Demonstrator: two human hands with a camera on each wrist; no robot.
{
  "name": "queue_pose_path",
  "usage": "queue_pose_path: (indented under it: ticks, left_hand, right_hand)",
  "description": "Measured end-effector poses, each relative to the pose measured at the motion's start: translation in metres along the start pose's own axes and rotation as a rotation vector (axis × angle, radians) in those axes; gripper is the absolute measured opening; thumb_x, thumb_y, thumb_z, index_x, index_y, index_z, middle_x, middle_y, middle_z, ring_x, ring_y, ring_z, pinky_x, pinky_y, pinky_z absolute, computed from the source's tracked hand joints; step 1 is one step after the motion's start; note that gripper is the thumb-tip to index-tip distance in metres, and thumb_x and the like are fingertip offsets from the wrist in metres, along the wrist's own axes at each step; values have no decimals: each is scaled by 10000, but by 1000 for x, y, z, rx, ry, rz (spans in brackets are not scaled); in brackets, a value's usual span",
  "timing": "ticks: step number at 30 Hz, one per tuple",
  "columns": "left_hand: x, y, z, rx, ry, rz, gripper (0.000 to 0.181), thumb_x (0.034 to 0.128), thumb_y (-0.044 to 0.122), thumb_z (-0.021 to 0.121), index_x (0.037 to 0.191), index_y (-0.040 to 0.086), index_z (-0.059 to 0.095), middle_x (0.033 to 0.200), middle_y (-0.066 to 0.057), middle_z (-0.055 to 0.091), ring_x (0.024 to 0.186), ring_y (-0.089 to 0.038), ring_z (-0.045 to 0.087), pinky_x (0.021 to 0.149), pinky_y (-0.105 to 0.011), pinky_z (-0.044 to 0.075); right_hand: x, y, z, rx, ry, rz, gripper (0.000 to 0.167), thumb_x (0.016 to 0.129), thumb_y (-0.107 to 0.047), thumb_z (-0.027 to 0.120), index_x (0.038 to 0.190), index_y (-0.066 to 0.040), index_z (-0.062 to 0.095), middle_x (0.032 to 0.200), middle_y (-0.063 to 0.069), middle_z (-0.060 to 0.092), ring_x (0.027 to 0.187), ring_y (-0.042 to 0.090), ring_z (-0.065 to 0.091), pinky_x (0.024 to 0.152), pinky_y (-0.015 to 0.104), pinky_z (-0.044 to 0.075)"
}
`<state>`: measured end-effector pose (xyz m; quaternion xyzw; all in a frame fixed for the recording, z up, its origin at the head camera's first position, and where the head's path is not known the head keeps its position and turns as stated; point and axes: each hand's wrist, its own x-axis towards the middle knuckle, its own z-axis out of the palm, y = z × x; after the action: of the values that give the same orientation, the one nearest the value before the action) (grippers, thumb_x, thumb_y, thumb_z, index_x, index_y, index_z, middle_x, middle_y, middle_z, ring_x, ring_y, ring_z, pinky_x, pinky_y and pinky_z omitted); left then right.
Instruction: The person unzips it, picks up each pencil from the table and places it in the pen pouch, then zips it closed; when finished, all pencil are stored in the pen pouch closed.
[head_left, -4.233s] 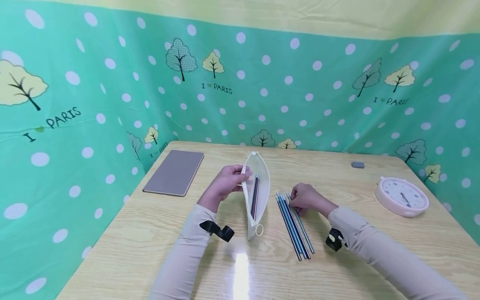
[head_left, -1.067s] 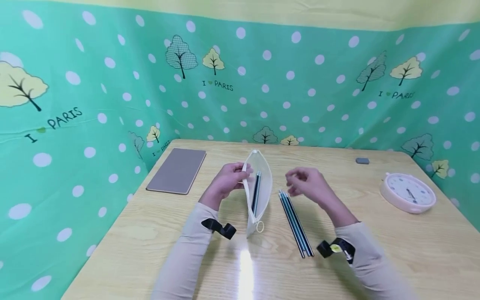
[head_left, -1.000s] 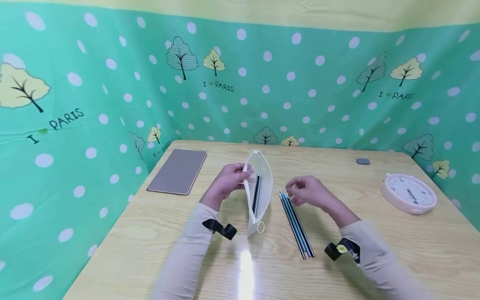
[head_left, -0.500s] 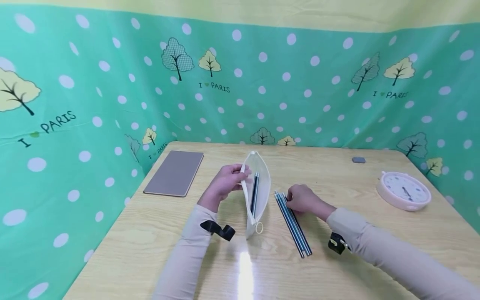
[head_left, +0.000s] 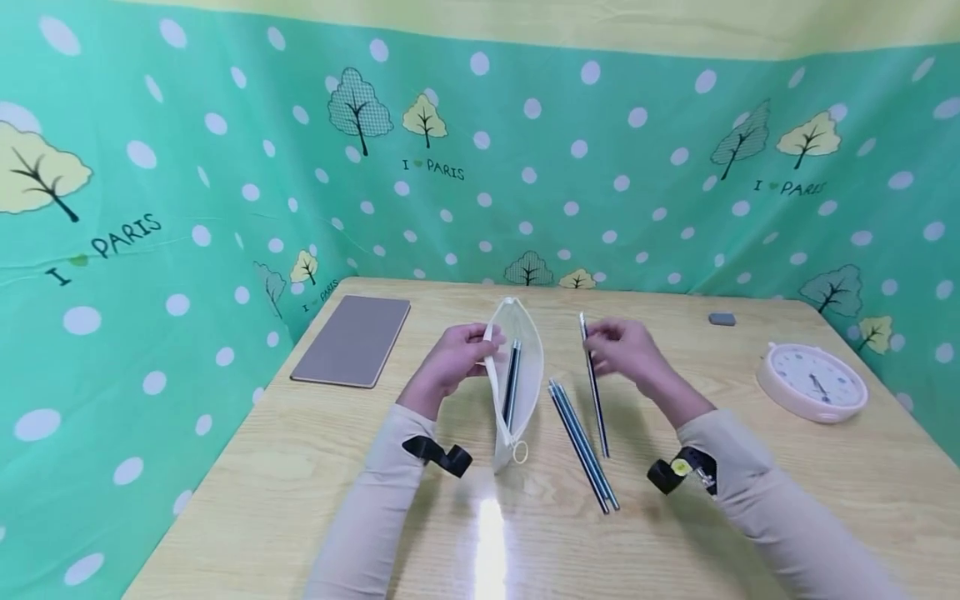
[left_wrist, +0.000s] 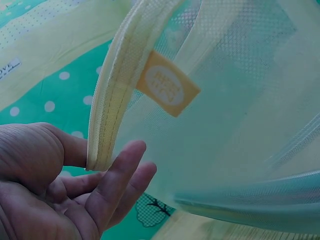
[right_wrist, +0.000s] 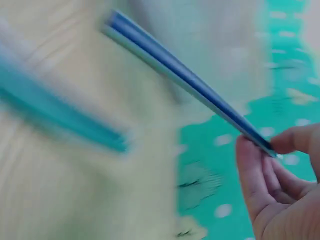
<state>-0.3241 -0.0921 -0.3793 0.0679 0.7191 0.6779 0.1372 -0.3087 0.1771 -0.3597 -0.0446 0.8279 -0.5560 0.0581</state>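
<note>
The right hand (head_left: 626, 350) pinches a blue pencil (head_left: 597, 406) near its far end between thumb and fingers, beside loose pencils (head_left: 583, 446) on the bench (head_left: 240, 500). The left hand's (head_left: 452, 364) thumb and fingers grip the open mesh pouch's (head_left: 531, 360) rim; pencils lean inside.

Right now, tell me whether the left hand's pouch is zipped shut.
No, the head view shows the pouch gaping open, pencils inside, its edge in the left hand.
</note>
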Motion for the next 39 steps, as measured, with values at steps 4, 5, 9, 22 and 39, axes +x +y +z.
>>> queue_pose_path:
  ticks: [4, 5, 9, 22, 39]
  left_hand:
    - [1, 2, 0, 6, -3, -3, 433, 1046, 43, 561, 1443, -117, 491, 1396, -290, 589, 1006, -219, 683, 930, -382, 624]
    - [0, 2, 0, 7, -4, -4, 435, 1046, 43, 561, 1446, -115, 490, 1397, -291, 588, 1011, -222, 681, 928, -381, 625]
    - [1, 1, 1, 12, -2, -8, 431, 1047, 50, 562, 1443, -108, 497, 1392, -284, 593, 1039, -246, 691, 919, -374, 627]
    - [4, -1, 0, 30, -3, -20, 429, 1046, 52, 560, 1442, -102, 503, 1404, -295, 582, 1079, -286, 684, 924, -368, 625]
    - [4, 0, 0, 30, 6, -24, 404, 1052, 61, 559, 1425, -90, 523, 1377, -250, 611, 1100, -299, 677, 930, -377, 620]
  right_hand:
    - [-12, -27, -4, 356, 76, -99, 195, 1047, -35, 540, 1206, 78, 544, 958, 4, 661, 805, 108, 676, 759, 235, 640]
    - [-14, -31, -2, 435, 90, -114, 146, 1053, -31, 527, 1180, 41, 539, 954, -6, 682, 816, 108, 691, 771, 231, 639]
    - [-21, -43, 13, 658, 142, -162, 85, 1068, -17, 496, 1147, -38, 518, 905, -30, 742, 836, 115, 730, 803, 232, 636]
    - [-19, -38, 54, 557, 265, -351, 148, 1026, 51, 561, 1166, 8, 575, 881, -42, 749, 775, 119, 739, 721, 302, 660]
    - [-22, -38, 69, 500, 180, -336, 251, 1000, 78, 580, 1246, 92, 533, 988, 217, 732, 736, 125, 738, 686, 296, 658]
